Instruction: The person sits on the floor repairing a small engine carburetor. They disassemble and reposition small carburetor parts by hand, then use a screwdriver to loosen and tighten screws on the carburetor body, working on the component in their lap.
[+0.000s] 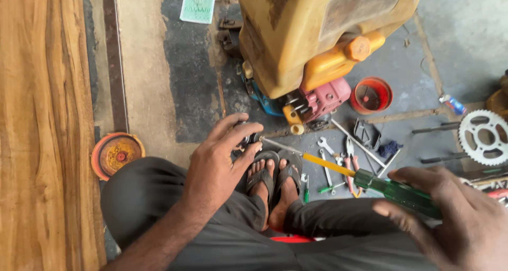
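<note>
A sprocket [483, 136] lies right of the loose wrenches [327, 153], behind which stands the engine [312, 43].

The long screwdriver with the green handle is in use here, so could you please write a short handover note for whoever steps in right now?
Left hand: clasped over a small dark metal part on the floor, just ahead of the sandalled feet.
Right hand: gripping the long screwdriver with a translucent green handle and yellow-sleeved shaft; its tip reaches the part under the left hand.
Nearby: dirty yellow-tanked machine with a red engine block, loose spanners and pliers, a red round cup, a silver toothed sprocket.
Done: screwdriver set at the part.
Left: whether the fastener is loose cannot be seen.
</note>
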